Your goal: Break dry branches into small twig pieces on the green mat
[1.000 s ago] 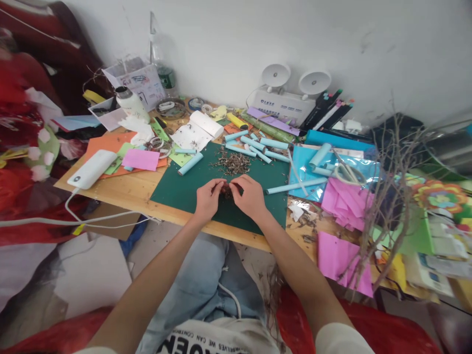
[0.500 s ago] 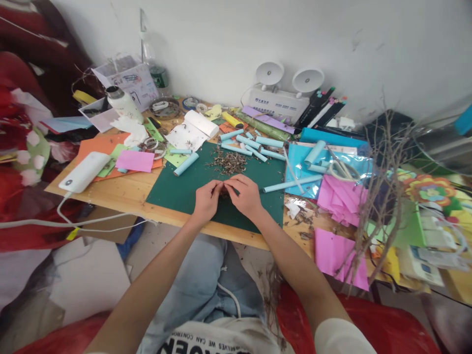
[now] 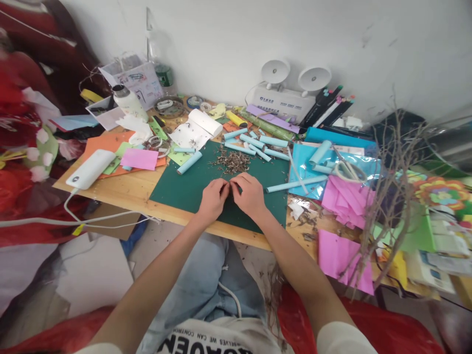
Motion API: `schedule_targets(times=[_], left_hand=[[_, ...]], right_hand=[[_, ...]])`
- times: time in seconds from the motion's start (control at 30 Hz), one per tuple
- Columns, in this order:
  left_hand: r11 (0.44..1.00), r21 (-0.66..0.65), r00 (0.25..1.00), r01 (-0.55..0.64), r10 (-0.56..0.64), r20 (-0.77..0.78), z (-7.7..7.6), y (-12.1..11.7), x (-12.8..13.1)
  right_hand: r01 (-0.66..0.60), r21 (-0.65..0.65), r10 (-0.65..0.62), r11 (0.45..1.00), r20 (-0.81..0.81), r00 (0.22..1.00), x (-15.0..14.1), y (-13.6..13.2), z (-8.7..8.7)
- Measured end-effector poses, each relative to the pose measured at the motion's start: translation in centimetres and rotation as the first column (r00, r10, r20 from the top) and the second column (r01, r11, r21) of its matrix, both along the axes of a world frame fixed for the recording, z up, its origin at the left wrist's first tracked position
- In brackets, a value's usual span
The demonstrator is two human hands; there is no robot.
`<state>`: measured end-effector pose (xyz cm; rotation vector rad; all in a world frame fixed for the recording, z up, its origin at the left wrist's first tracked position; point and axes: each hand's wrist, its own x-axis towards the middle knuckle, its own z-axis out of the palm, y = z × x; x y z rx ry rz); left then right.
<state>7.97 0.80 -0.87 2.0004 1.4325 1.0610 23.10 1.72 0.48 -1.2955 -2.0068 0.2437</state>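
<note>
My left hand (image 3: 214,198) and my right hand (image 3: 248,194) are close together over the front of a green cutting mat (image 3: 177,189). Both are closed in a pinch, fingertips nearly meeting; whatever small thing lies between them is too small to make out. Just beyond the fingertips is a heap of dry brown twig bits (image 3: 232,161). Several light blue paper tubes (image 3: 273,141) lie behind and beside the heap. One longer blue tube (image 3: 295,184) reaches from the mat onto a blue plastic packet (image 3: 300,167) to the right.
Bare branches (image 3: 396,196) stand at the right by pink crepe paper (image 3: 346,260). A white power bank (image 3: 90,168) with a cable sits on the left table edge. An open white bottle (image 3: 129,103) and a twin-lamp emergency light (image 3: 285,104) stand along the back.
My hands remain pinched, with the fingertips slightly farther apart and turned a little. The whole view has shifted slightly, so the table appears farther right.
</note>
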Motion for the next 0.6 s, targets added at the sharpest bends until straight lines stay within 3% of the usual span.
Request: schedule_targets(times=[0.17, 0.4, 0.6], left_hand=[[0.997, 0.074, 1.000, -0.010, 0.011, -0.019, 0.4, 0.1, -0.8], [0.988, 0.106, 0.990, 0.114, -0.104, -0.094, 1.1, 0.1, -2.0], [0.994, 0.104, 0.996, 0.042, -0.034, -0.083, 1.8, 0.9, -2.6]], right_hand=[[0.047, -0.058, -0.049, 0.997, -0.033, 0.998, 0.2, 0.1, 0.3], [0.036, -0.093, -0.040, 0.995, -0.041, 0.998, 0.2, 0.2, 0.1], [-0.014, -0.098, 0.007, 0.995, -0.073, 0.997, 0.3, 0.6, -0.6]])
